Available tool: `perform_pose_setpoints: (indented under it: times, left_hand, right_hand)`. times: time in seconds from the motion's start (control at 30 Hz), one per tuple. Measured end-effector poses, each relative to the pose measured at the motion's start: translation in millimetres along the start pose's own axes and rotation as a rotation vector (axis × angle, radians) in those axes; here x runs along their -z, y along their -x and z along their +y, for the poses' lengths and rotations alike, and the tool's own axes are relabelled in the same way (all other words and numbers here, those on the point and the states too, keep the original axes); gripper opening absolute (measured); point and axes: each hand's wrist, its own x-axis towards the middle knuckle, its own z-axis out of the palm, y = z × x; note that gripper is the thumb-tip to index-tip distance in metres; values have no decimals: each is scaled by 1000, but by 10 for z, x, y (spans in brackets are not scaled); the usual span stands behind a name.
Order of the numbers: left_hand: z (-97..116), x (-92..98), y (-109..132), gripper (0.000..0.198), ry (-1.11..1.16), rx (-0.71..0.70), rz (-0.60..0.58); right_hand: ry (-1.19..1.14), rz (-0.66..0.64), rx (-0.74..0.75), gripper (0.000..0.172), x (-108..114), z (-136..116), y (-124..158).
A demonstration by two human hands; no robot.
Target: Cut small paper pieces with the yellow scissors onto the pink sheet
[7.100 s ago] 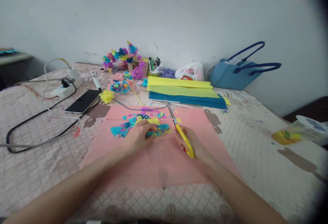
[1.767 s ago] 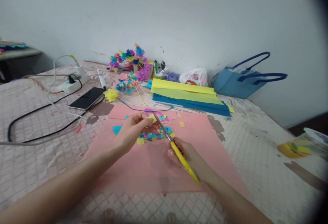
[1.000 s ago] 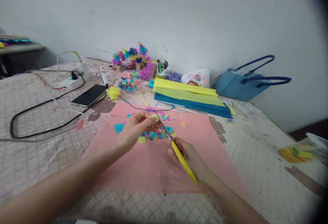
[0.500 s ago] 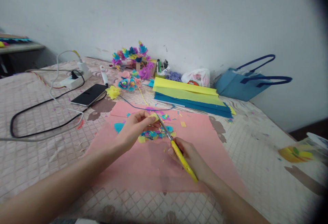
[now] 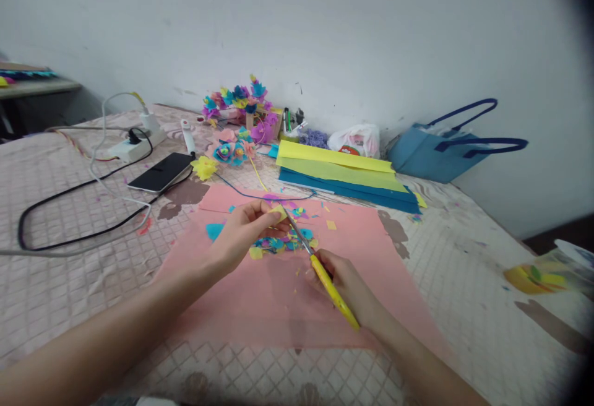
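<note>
My left hand (image 5: 250,223) pinches a small piece of yellow paper (image 5: 279,211) between thumb and fingers. My right hand (image 5: 342,279) is closed round the yellow handles of a pair of scissors (image 5: 331,288). The scissors' metal blades point up and left, with their tips at the edge of the yellow piece. Both hands are above a pink paper sheet (image 5: 278,313). Beneath and beside my left hand lie blue, yellow and purple paper scraps (image 5: 278,244). A lone yellow square (image 5: 331,225) rests to the right of the blades.
Behind the sheet are folded yellow paper (image 5: 334,161) and blue paper (image 5: 348,190). A yellow paper flower (image 5: 204,168) on a blue stem, a phone (image 5: 161,172) and a power strip (image 5: 137,145) lie left. A blue bag (image 5: 436,155) and a clear plastic pouch (image 5: 542,277) are right.
Almost nothing differs. Both hands, the yellow piece and the scissors keep nearly the same position; the view has shifted only very slightly.
</note>
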Motion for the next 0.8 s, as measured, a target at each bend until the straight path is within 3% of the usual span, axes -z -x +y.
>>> perform_pose_setpoints:
  times: [0.33,0.47,0.63,0.8]
  left_hand:
    - [-34,23,-14,22,2,-14,-11]
    - [-44,33,-24,23,1,-11,-16]
    - [-32,27,-26,23,20,7,-33]
    - [-23,25,-23,22,26,15,-46]
  right_hand:
    - [-150,-60,-82,11,25,-87,15]
    - [-209,-131,-144,32,36,-100,37]
    - [-277,-233,-61,45,32,-29,64]
    - [-197,-176,-54,52,50,-103,55]
